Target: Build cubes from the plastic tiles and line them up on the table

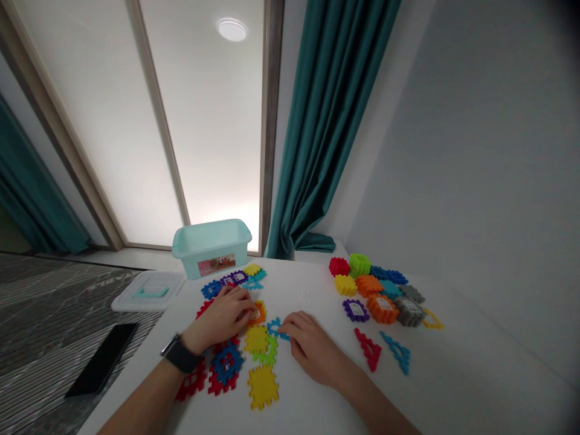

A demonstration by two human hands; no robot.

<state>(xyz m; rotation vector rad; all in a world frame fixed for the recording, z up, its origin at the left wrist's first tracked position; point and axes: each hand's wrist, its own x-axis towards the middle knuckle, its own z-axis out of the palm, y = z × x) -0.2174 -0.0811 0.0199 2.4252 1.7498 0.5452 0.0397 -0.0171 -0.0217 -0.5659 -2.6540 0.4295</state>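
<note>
My left hand (pixel 229 311), with a dark watch on its wrist, reaches over a spread of flat plastic interlocking tiles. Its thumb and fingers close on the left edge of an orange tile (pixel 258 313). My right hand (pixel 312 345) pinches the right end of a light blue tile (pixel 273 327), which lies low by the table top. Between and below my hands are a yellow square tile (pixel 257 339), a green tile (pixel 267 351) and a larger yellow tile (pixel 263 386). A blue tile (pixel 227 362) rests on red ones under my left wrist.
A mint-green bin (pixel 211 251) stands at the back left, near a clear lid (pixel 148 291) and a black phone (pixel 103 360). Sorted stacks, including an orange stack (pixel 383 309), sit at right. A red triangular tile (pixel 368 350) and a blue triangular tile (pixel 397 351) lie before them.
</note>
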